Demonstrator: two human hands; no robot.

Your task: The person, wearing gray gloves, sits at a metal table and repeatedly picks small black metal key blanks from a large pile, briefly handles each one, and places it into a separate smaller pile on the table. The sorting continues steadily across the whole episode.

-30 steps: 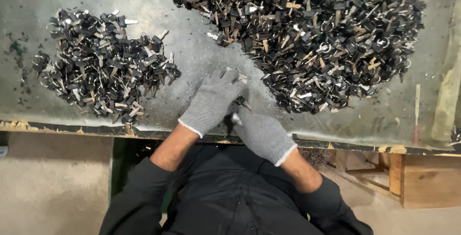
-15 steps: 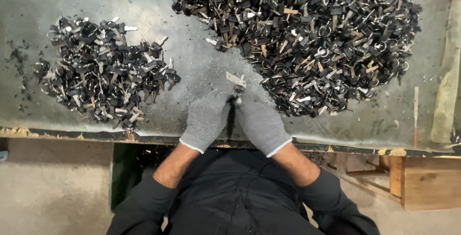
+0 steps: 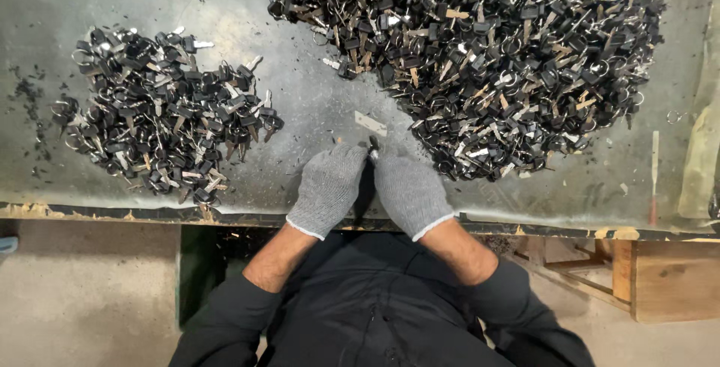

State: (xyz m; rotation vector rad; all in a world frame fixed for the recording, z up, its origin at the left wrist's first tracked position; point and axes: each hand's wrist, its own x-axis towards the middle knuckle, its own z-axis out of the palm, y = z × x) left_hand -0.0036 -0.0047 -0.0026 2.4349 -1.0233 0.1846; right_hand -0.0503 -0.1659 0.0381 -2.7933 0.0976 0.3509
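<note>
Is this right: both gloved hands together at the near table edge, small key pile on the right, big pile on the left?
Not quite. The head view shows the small pile on the left and the big pile on the right. The left hand and right hand are together at the table's near edge.

No packages, no labels, no signs, no screens in view, nothing of that kind on the bench

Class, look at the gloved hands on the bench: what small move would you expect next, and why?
Probably the left hand carries the small dark piece pinched between both hands to the smaller pile, while the right hand reaches to the large pile beside it. That is a guess.
</note>
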